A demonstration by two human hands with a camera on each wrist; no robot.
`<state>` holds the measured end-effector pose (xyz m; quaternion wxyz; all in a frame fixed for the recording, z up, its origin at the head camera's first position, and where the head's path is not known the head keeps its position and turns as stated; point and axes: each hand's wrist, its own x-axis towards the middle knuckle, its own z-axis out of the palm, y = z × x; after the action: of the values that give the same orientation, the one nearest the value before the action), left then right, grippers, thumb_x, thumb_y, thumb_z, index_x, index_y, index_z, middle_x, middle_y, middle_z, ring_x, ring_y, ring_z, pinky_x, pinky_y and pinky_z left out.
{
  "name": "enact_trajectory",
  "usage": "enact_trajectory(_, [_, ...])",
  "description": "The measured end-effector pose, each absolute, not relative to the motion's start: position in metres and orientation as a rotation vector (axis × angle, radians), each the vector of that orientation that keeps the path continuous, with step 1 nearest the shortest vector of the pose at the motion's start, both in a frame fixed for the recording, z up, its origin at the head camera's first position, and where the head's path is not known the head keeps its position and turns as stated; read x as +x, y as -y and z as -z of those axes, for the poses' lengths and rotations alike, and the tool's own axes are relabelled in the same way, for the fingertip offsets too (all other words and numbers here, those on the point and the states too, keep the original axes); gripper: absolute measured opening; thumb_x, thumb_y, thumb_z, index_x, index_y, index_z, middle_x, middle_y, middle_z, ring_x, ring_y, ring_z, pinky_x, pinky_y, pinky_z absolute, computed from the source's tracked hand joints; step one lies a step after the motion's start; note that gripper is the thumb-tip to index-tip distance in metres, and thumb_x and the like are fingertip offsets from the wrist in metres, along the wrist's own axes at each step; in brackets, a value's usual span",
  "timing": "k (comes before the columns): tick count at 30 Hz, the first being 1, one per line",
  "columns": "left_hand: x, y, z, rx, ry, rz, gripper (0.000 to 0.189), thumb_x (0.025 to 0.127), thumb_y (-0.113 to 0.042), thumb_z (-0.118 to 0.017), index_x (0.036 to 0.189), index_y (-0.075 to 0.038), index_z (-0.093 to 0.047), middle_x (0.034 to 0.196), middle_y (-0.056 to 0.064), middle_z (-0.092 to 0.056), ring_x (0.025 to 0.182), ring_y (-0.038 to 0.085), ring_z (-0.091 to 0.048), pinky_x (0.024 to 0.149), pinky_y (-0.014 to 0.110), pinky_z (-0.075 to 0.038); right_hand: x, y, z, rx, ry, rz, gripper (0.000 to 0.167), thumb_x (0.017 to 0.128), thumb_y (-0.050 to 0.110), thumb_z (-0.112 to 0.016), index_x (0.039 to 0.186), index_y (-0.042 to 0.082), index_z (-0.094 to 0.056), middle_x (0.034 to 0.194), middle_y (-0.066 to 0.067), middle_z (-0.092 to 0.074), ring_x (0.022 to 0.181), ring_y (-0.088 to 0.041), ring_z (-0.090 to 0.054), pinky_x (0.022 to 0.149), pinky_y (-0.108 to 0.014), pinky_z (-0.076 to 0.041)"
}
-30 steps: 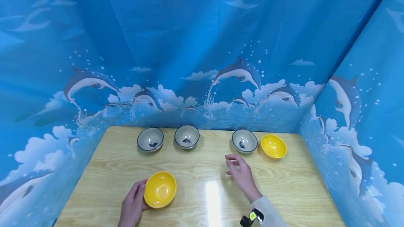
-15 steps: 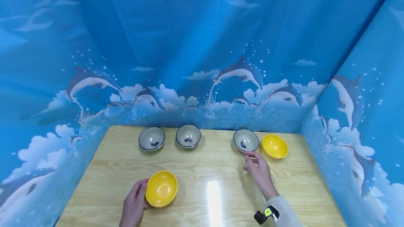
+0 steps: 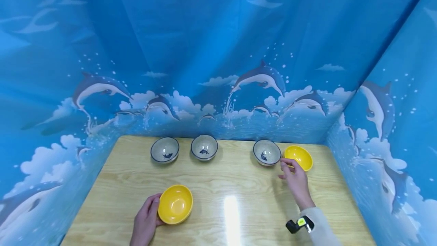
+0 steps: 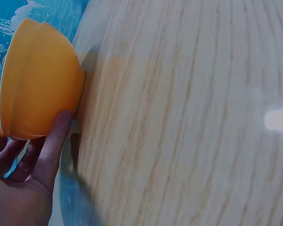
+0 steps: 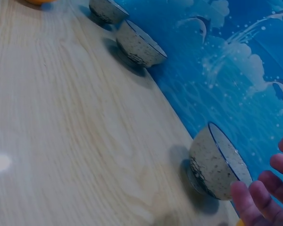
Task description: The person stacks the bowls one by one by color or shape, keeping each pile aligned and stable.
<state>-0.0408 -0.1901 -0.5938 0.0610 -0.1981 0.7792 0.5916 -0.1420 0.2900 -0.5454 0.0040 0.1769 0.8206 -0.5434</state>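
Observation:
In the head view my left hand (image 3: 146,218) grips the left edge of a yellow bowl (image 3: 175,204) at the front left of the table. The left wrist view shows fingers (image 4: 49,153) against the outer side of that yellow bowl (image 4: 45,80). At the right, my right hand (image 3: 296,182) is over the front of a second yellow bowl (image 3: 299,157), hiding part of it; contact cannot be told. Its fingers are relaxed and hold nothing. Just left of these fingers stands a speckled grey bowl (image 3: 267,152) with a blue rim and a dark fish motif.
Two more grey bowls with fish motifs stand at the back, one grey bowl (image 3: 165,150) farther left and the other grey bowl (image 3: 204,147) nearer the middle. The wooden table (image 3: 218,179) meets a blue dolphin-print curtain (image 3: 205,48) behind and at both sides.
My right hand has moved right and a little forward, past the front of the grey bowl to the right-hand yellow bowl. My left hand and its bowl stay nearly in place.

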Motion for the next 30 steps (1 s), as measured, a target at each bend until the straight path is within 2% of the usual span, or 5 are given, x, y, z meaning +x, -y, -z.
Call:
enact_trajectory(4, [-0.04, 0.191, 0.595, -0.608, -2.352, -1.792, 0.062, 0.118, -0.053, -0.039, 0.155, -0.005, -0.054, 0.153, 0.031, -0.058, 0.105, 0.024, -0.074, 0.07, 0.032, -0.069, -0.147, -0.298, 0.543, 0.59, -2.574, 1.707, 0.047, 0.116, 0.037, -0.053, 0.151, 0.006, -0.056, 0.157, -0.017, -0.054, 0.129, -0.039, -0.065, 0.095, -0.036, -0.068])
enact_trajectory(8, [-0.039, 0.192, 0.596, -0.611, -2.346, -1.8, 0.063, 0.117, -0.053, -0.039, 0.155, -0.005, -0.054, 0.153, 0.031, -0.057, 0.104, 0.024, -0.074, 0.07, 0.033, -0.069, -0.152, -0.307, 0.541, 0.621, -2.61, 1.709, 0.049, 0.117, 0.037, -0.052, 0.152, 0.004, -0.055, 0.157, -0.018, -0.053, 0.132, -0.038, -0.062, 0.093, -0.033, -0.068])
enact_trajectory(17, [-0.041, 0.192, 0.596, -0.608, -2.335, -1.812, 0.059, 0.118, -0.05, -0.04, 0.154, -0.006, -0.054, 0.154, 0.031, -0.057, 0.104, 0.024, -0.075, 0.071, 0.033, -0.069, -0.157, -0.336, 0.539, 0.703, -2.688, 1.729, 0.049, 0.116, 0.039, -0.051, 0.15, 0.004, -0.058, 0.154, -0.014, -0.056, 0.111, -0.009, -0.058, 0.083, -0.02, -0.066])
enact_trajectory(26, [-0.041, 0.192, 0.597, -0.604, -2.328, -1.825, 0.058, 0.118, -0.05, -0.04, 0.155, -0.006, -0.054, 0.154, 0.03, -0.057, 0.106, 0.024, -0.075, 0.071, 0.033, -0.069, -0.158, -0.357, 0.546, 0.812, -2.717, 1.755, 0.048, 0.116, 0.036, -0.051, 0.149, 0.002, -0.059, 0.151, -0.013, -0.057, 0.092, 0.007, -0.063, 0.075, -0.018, -0.065])
enact_trajectory(30, [-0.04, 0.192, 0.597, -0.605, -2.332, -1.83, 0.058, 0.118, -0.049, -0.041, 0.154, -0.007, -0.055, 0.155, 0.029, -0.058, 0.105, 0.021, -0.075, 0.071, 0.032, -0.069, -0.161, -0.364, 0.55, 0.879, -2.739, 1.714, 0.05, 0.116, 0.037, -0.049, 0.151, 0.003, -0.058, 0.154, -0.015, -0.055, 0.093, 0.005, -0.06, 0.074, -0.018, -0.064])
